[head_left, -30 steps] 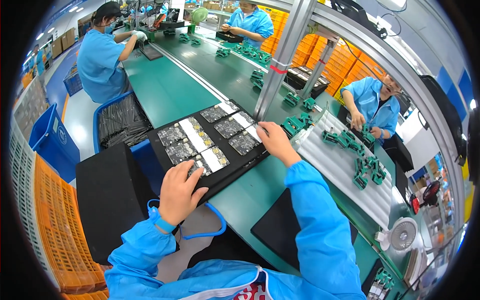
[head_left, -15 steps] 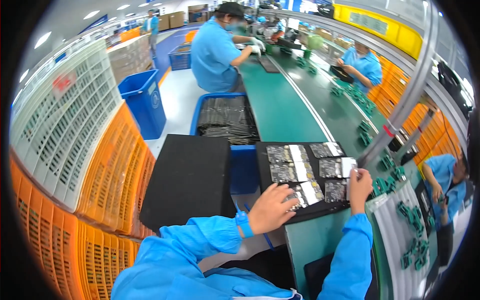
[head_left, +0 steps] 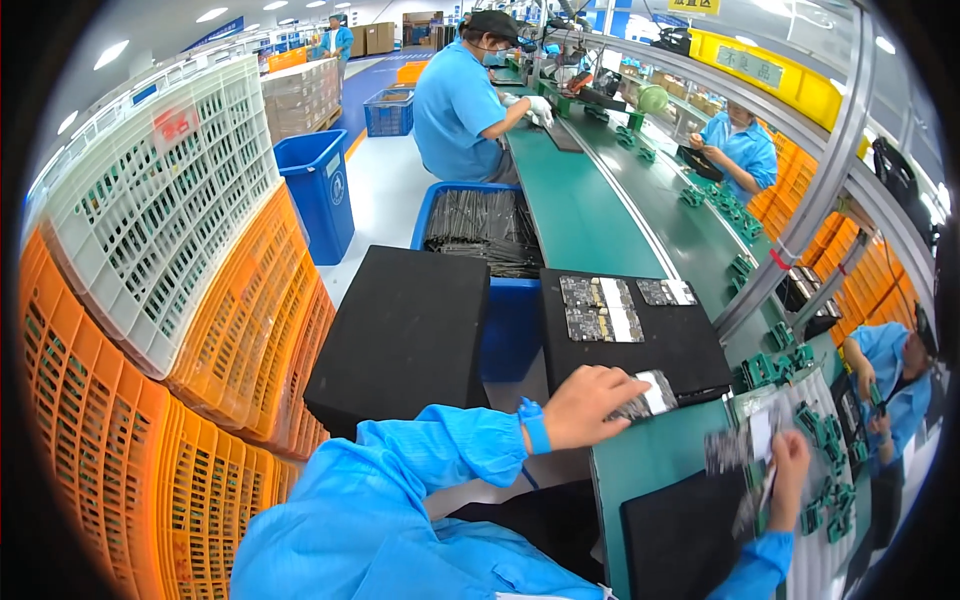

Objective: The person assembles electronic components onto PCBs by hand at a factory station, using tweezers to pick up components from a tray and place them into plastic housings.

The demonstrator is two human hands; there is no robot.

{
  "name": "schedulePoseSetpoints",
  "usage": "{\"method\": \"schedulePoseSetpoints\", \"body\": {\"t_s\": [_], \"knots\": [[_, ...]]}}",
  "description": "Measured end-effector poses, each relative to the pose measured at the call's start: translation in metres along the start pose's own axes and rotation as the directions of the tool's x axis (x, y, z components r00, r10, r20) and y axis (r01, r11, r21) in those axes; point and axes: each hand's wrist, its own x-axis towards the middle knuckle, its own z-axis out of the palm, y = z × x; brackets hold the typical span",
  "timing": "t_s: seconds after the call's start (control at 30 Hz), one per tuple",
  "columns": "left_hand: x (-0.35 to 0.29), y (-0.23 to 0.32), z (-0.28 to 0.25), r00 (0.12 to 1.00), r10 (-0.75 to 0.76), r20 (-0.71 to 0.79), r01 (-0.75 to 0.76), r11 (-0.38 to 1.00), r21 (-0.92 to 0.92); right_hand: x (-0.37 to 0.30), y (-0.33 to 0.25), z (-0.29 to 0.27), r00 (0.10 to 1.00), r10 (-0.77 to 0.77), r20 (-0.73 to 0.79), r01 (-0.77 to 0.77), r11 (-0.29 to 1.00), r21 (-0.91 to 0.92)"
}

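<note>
My left hand (head_left: 590, 408) is closed on a circuit board (head_left: 645, 398) with a white strip, at the near edge of a black foam pad (head_left: 665, 352). Toward the right, my right hand (head_left: 790, 470) grips circuit boards (head_left: 728, 450), held over the bench beside the conveyor; motion blurs them, and I cannot tell how they lie together. Three more boards rest on the pad's far part: an upper left board (head_left: 590, 291), one below it (head_left: 598, 324), and another board (head_left: 665, 291) to their right.
Another black foam block (head_left: 400, 330) stands left. Blue bins (head_left: 510, 330) and orange crates (head_left: 240, 320) line that side. Below my right hand lies a dark pad (head_left: 680, 535). Green fixtures (head_left: 825, 440) sit at right, past a metal post (head_left: 815, 190). Co-workers (head_left: 460, 110) work along the bench.
My right hand has lifted boards off the pad and carried them right and nearer. My left hand has drawn a board to the pad's near edge. The whole view has shifted slightly.
</note>
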Motion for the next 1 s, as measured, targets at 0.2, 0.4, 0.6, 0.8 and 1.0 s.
{"method": "schedulePoseSetpoints", "body": {"t_s": [0.2, 0.4, 0.6, 0.8, 1.0], "knots": [[-0.003, 0.065, 0.070, 0.990, 0.141, 0.032, -0.126, 0.950, -0.286, -0.134, 0.011, -0.049, 0.948, 0.302, 0.103, -0.301, 0.953, -0.032], [-0.024, 0.121, 0.137, 0.978, 0.144, 0.153, -0.078, 0.925, -0.371, -0.199, -0.036, -0.032, 0.936, 0.352, -0.006, -0.230, 0.598, -0.768], [-0.031, 0.142, 0.134, 0.915, 0.284, 0.286, -0.206, 0.940, -0.274, -0.245, -0.020, -0.038, 0.969, -0.242, 0.055, 0.177, 0.517, -0.838], [-0.024, 0.143, 0.116, 0.912, 0.339, 0.232, -0.267, 0.918, -0.294, -0.270, -0.060, -0.073, 0.987, -0.029, -0.158, -0.115, 0.557, -0.823], [-0.019, 0.147, 0.119, 0.884, 0.358, 0.302, -0.273, 0.918, -0.289, -0.341, -0.041, -0.105, 0.907, 0.072, -0.416, -0.412, 0.360, -0.837]]}}
